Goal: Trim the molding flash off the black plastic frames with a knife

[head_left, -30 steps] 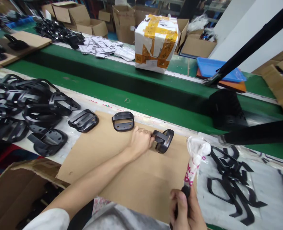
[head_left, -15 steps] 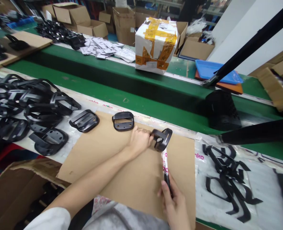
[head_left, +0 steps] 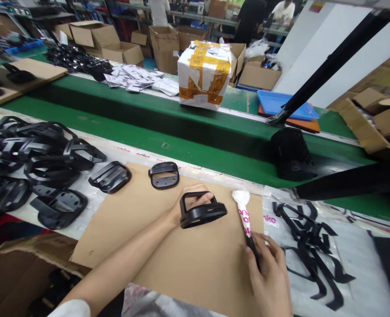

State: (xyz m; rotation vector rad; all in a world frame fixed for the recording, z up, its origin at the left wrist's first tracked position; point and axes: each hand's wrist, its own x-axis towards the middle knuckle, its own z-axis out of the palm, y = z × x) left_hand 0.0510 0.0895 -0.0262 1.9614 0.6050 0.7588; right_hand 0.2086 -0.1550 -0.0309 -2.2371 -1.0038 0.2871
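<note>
The black handled frame (head_left: 204, 215) partly hides our left hand (head_left: 191, 201); wrapping (head_left: 241, 198) obscures the seemingly round-ended tool (head_left: 251, 247) in our right hand (head_left: 270, 266). Left of both, we see the frame pile (head_left: 51, 171) cropped.

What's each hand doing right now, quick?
Left hand: closed, holding a black part.
Right hand: on the wrapped tool, fingers loosely curled; grip can't be told.

Black frame (head_left: 203, 215) tilted — wrapped tool (head_left: 245, 220), perhaps resting.

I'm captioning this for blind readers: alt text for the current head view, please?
A left hand holds a black looped part over brown cardboard; the right hand touches the dark handle of a white-wrapped tool. Similar parts lie heaped at left.
</note>
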